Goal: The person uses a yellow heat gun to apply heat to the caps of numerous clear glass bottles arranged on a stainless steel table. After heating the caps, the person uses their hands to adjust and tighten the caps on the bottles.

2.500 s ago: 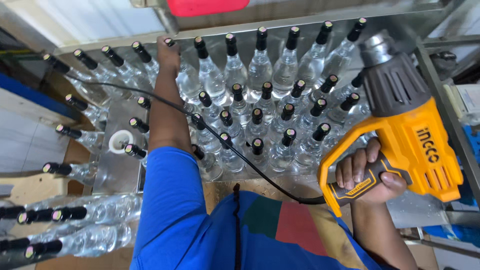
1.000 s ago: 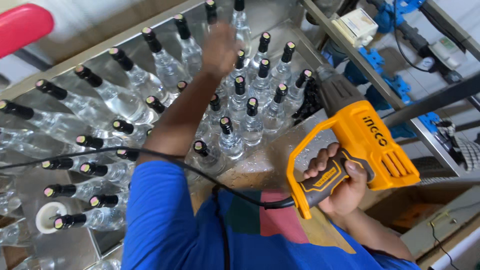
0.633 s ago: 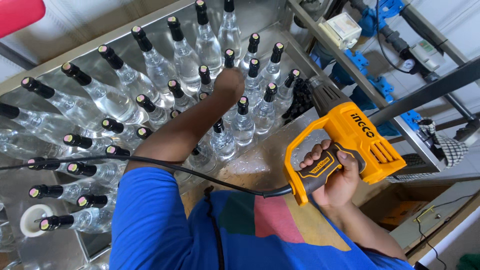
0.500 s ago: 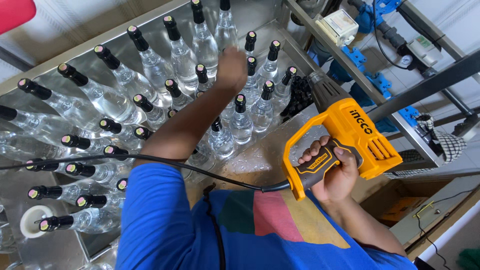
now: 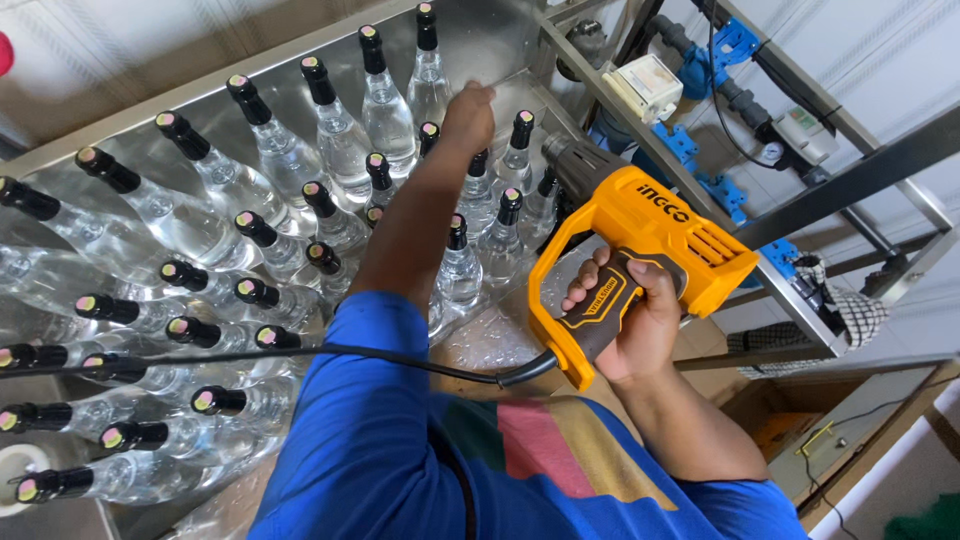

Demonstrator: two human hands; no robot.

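In the head view, the right hand (image 5: pixel 628 318) is wrapped tight around the handle of a yellow heat gun (image 5: pixel 640 250), nozzle aimed at the clear black-capped bottles (image 5: pixel 462 262) near the metal table's (image 5: pixel 505 40) right edge. The left hand (image 5: pixel 466 112) reaches over the bottles toward the far corner; I cannot tell its finger state.

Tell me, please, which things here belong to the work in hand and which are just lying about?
In use: yellow heat gun in right hand; its black cord; clear black-capped bottles, left hand among them.

Lying about: checked cloth; blue pipe fittings; white box.
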